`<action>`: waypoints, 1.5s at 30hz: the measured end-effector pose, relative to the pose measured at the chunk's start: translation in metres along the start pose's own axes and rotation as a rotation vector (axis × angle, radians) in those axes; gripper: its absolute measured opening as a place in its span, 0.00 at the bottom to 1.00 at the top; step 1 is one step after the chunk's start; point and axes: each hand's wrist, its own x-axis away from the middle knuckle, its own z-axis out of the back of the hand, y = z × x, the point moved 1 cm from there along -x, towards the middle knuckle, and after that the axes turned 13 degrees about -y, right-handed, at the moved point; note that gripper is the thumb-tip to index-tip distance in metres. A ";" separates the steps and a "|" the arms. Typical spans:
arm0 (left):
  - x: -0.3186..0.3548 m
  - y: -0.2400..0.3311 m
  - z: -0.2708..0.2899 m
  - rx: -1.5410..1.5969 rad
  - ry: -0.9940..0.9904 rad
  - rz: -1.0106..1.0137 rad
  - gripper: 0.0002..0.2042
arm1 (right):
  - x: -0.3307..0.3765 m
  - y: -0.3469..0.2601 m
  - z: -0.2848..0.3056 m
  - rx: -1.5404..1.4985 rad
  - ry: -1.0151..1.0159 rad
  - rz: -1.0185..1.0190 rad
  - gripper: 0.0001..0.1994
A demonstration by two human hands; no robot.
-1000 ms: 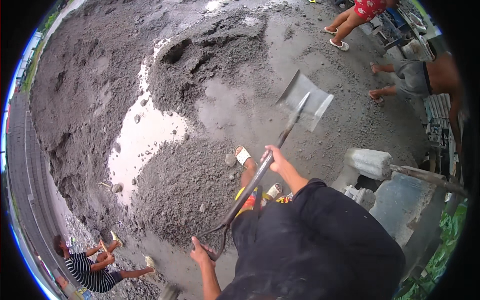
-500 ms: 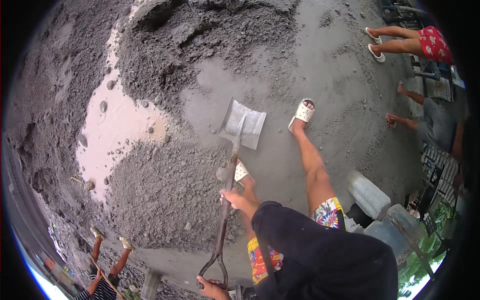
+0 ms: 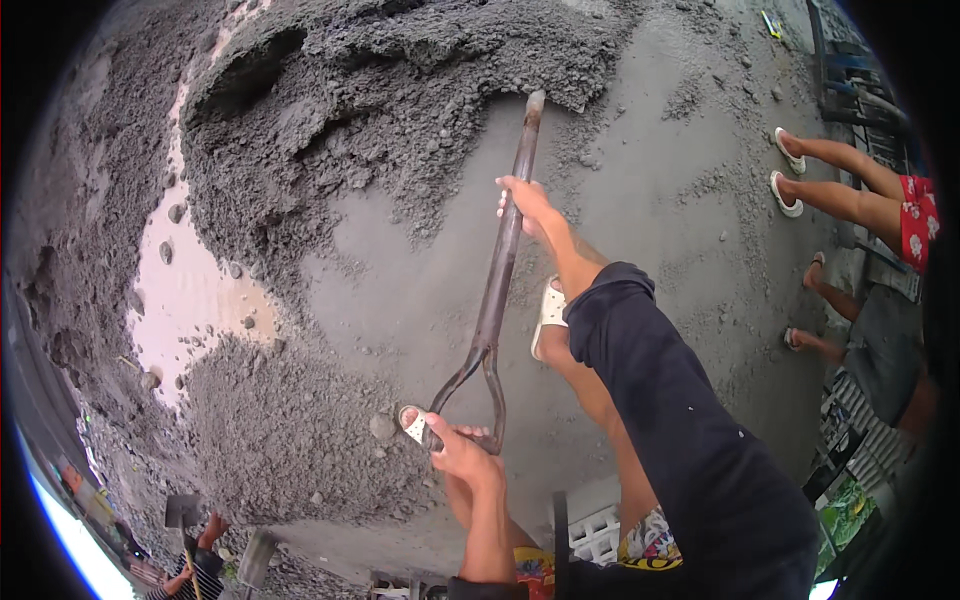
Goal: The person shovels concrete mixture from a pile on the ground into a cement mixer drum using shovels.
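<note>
A long-handled shovel slants away from me, its blade sunk out of sight in the edge of a dark grey gravelly heap. My right hand is wrapped round the upper part of its shaft. Low in the view, my left hand grips the crossbar of the forked handle. Around the blade, the mix looks wet and crumbly. Both my feet, in white slippers, stand behind the blade on smooth grey ground.
Pinkish, watery slurry with stones lies at left. A loose gravel mound and a round stone are beside my left foot. Two people stand at right, one in red shorts. At lower left another person holds a shovel.
The shovel has moved forward, and its blade, bare before, is now in the heap. Both my hands went forward with it. The person at lower left now has a shovel blade raised.
</note>
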 end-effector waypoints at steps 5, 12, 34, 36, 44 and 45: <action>0.017 -0.018 -0.039 0.061 0.030 -0.091 0.24 | -0.007 -0.014 0.022 -0.294 -0.133 -0.116 0.06; 0.078 -0.031 0.058 0.062 0.139 -0.023 0.26 | 0.099 0.051 0.025 -0.175 -0.089 -0.161 0.06; 0.112 0.237 0.476 -0.739 -0.658 -0.457 0.26 | 0.613 0.286 -0.114 -0.973 0.284 0.234 0.11; 0.131 0.247 0.474 -0.733 -0.837 -0.421 0.26 | 0.695 0.271 -0.109 -0.901 0.556 0.078 0.09; 0.277 0.255 0.529 -0.663 -1.274 -0.281 0.26 | 0.965 0.283 -0.060 -1.209 0.652 0.732 0.07; 0.298 0.245 0.539 -0.633 -1.315 -0.263 0.26 | 1.002 0.285 -0.047 -1.219 0.637 0.853 0.06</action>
